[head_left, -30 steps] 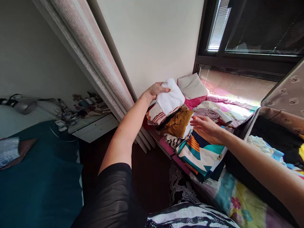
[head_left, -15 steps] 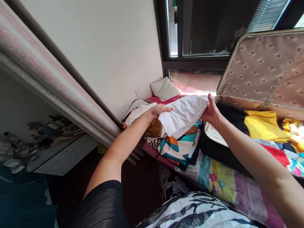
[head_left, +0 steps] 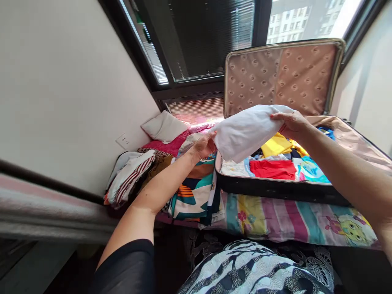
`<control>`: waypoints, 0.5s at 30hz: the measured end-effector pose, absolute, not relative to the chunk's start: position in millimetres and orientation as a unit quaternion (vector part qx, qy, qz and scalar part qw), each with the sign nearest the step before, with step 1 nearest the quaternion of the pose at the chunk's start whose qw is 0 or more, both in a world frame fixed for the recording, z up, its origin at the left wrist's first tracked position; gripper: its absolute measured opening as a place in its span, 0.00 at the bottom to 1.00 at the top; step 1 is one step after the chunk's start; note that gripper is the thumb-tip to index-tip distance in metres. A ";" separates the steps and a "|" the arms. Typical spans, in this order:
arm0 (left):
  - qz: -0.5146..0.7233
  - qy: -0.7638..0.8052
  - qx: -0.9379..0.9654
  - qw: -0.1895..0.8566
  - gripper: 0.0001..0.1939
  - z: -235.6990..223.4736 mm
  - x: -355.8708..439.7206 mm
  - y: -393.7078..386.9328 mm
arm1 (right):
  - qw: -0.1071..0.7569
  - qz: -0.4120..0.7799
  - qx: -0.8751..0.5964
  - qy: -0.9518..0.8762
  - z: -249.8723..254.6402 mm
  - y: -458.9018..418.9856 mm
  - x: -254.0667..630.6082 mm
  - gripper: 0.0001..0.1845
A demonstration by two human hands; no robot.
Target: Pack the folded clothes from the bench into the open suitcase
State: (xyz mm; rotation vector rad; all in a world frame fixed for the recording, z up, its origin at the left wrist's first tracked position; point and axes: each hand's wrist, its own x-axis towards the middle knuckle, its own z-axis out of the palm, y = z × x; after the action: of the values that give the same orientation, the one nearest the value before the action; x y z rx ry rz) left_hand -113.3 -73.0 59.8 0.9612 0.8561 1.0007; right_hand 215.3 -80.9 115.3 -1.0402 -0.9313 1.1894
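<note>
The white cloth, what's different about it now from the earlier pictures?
The white cloth moved right, from above the piled clothes to over the suitcase, and looks more spread out. The right hand, off it at first, took hold of its right end. The left hand kept its hold. The pillow stayed put.

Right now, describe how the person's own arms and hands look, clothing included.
The left arm has a short black sleeve; the right arm is bare as far as it shows, its sleeve out of view. The left hand and right hand are ungloved, with orange-red nail polish visible.
</note>
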 end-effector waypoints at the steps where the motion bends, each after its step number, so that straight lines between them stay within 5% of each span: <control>1: 0.451 0.371 0.412 0.700 0.14 56.4 -90.6 -66.6 | 0.613 0.511 -0.465 -0.382 114.4 -83.5 233.8 0.17; 7: 0.333 0.389 0.399 0.761 0.16 34.3 38.3 -37.3 | 0.611 0.489 -0.576 -0.238 88.8 -104.3 337.6 0.16; 15: 0.324 0.496 0.448 0.669 0.18 24.6 201.2 18.1 | 0.615 0.378 -0.657 -0.220 53.1 -98.9 451.5 0.15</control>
State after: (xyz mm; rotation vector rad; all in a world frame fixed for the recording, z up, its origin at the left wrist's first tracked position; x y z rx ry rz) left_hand 201.2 18.1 24.6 1.0097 1.1189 0.7301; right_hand 451.5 -98.9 53.1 -1.5132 -0.5063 0.8709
